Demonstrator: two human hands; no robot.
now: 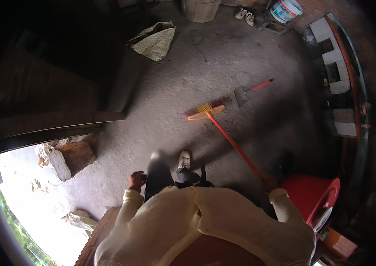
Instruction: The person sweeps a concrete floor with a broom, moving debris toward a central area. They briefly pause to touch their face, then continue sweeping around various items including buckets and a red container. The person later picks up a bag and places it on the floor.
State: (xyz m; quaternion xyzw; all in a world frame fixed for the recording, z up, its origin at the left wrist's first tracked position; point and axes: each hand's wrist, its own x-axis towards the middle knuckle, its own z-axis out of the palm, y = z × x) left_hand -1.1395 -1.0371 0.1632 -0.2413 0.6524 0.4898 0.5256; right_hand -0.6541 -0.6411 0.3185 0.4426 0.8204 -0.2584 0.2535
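My right hand (267,181) is closed on the red handle of a push broom (234,144). The broom's pale head, with dark red and yellow bristles (204,108), lies on the concrete floor (161,97) ahead of me. My left hand (138,180) hangs beside my left leg, fingers loosely bent and apart, holding nothing that I can see. A metal scoop (240,94) with a red and black handle lies just beyond the broom head, toward the right.
A woven sack (154,42), shoes (244,17), a large bin (199,9) and a bucket (285,11) stand ahead. A dark wooden panel (55,97) and wood chunk (74,159) are left, beside a bright doorway. A tiled ledge (343,124) and red plastic chair (312,199) are right.
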